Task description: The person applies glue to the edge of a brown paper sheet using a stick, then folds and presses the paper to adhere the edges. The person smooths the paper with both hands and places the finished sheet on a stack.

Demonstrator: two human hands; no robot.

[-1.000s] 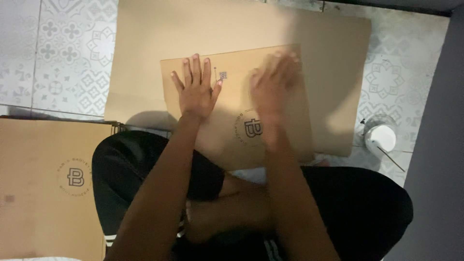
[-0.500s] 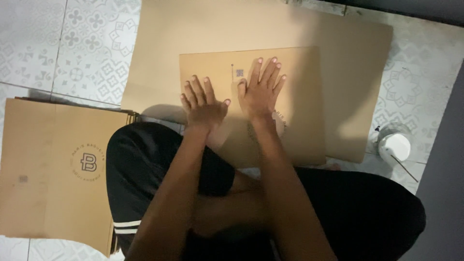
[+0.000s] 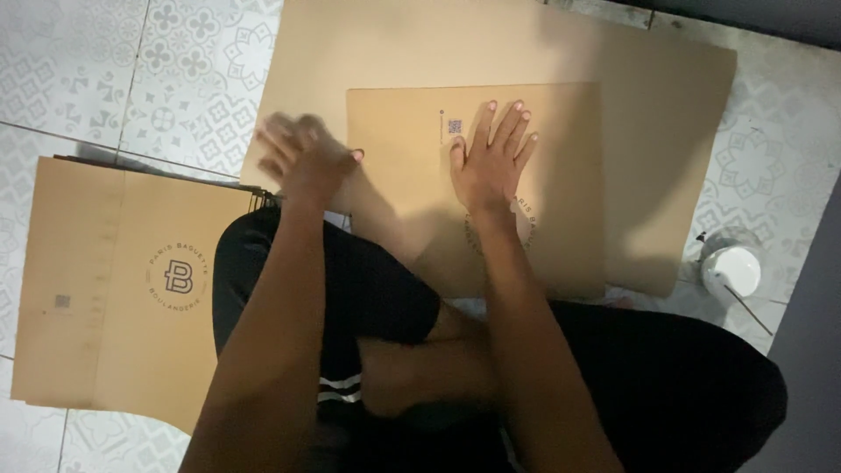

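Right hand (image 3: 492, 162): fingers spread, palm flat, pressed down on the small flat cardboard piece (image 3: 561, 175). A small square printed code sat just left of the index fingertip. A round printed mark was partly hidden under the wrist.

Left hand (image 3: 305, 159): motion-blurred, fingers looked loosely spread, exact pose can't tell. It was at the left edge of the same piece, over the border of the large cardboard sheet (image 3: 666, 105) beneath; whether it touched either, can't tell.

Small piece lay on top of the large sheet, directly under the right palm, running outward past the fingertips and to their right. The large sheet extended well beyond it on the far and right sides, lying on patterned floor tiles (image 3: 175, 79).

Left of the left hand, below its wrist: a stack of flat cardboard (image 3: 96, 289) with a round printed logo, on the tiles.

Well right of the right hand: a small white round container (image 3: 732, 270) on the floor, past the sheet's edge.

Person sat cross-legged in dark shorts (image 3: 377, 289), forearms reaching over the knees
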